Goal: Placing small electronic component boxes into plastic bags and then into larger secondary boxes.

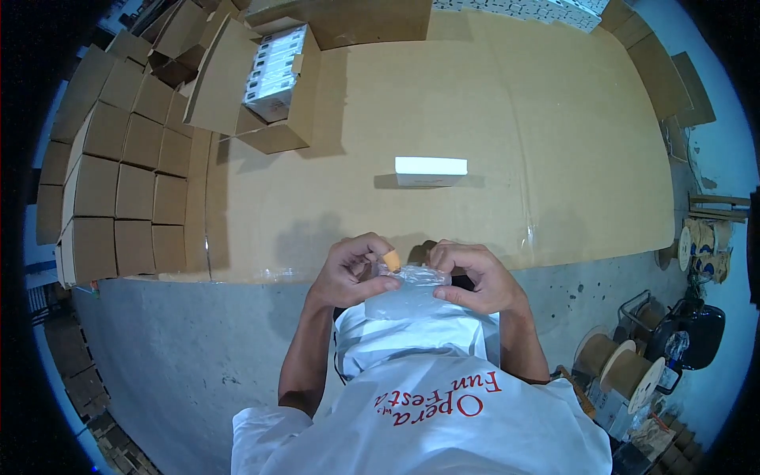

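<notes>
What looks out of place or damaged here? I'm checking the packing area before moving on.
Nothing stands out. The open brown cardboard carton holds its white boxes in a neat row, one white rectangular box lies flat on the cardboard-covered table, and both hands hold a clear plastic bag.

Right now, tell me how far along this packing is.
Done: the open carton at the far left already holds rows of small white boxes. In hand: both the left hand and right hand pinch the mouth of a clear plastic bag. Left: one white box lies alone on the cardboard sheet, outside the carton.
</notes>
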